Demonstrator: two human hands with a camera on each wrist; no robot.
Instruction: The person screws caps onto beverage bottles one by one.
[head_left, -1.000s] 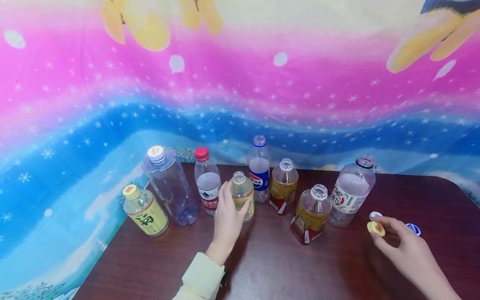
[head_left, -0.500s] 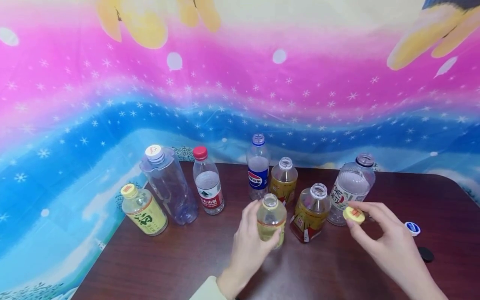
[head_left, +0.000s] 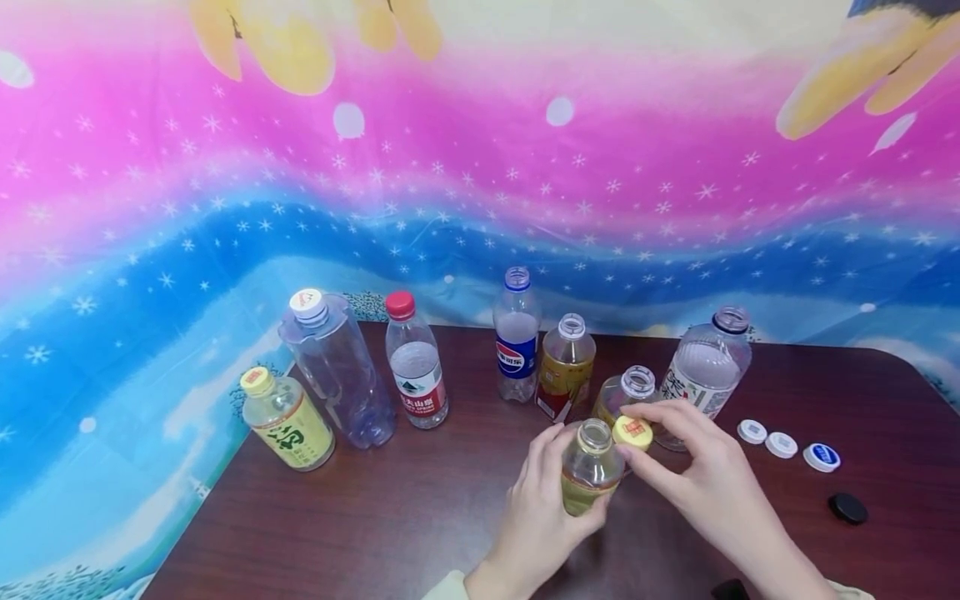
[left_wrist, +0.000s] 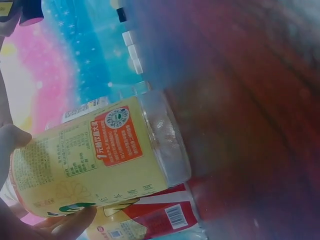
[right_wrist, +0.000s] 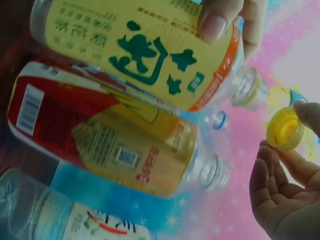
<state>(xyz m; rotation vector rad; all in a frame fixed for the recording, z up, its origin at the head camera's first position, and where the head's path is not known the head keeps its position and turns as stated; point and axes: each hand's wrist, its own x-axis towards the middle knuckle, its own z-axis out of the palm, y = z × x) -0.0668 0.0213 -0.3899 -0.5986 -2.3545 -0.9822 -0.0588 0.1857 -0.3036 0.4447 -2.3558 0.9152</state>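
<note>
My left hand grips a yellow-labelled bottle with a bare mouth, its fingers wrapped round the body. Between thumb and fingers my right hand pinches a yellow bottle cap, just right of that bottle's neck. The right wrist view shows the cap with its hollow side visible, apart from the bottle's mouth. Seen from the left wrist, the held bottle has its base near the tabletop; whether they touch I cannot tell. Behind the hands stands a gold-and-red bottle without a cap, partly hidden in the head view.
Uncapped bottles stand behind: a Pepsi bottle, another gold-labelled bottle and a ribbed clear bottle. Leftward are a red-capped water bottle, a large clear bottle and a yellow-capped bottle. Loose caps lie at right.
The left hand has brought the yellow-labelled bottle rightward and nearer from among the other bottles. The right hand has carried the yellow cap leftward, from the loose caps to beside the bottle's neck.
</note>
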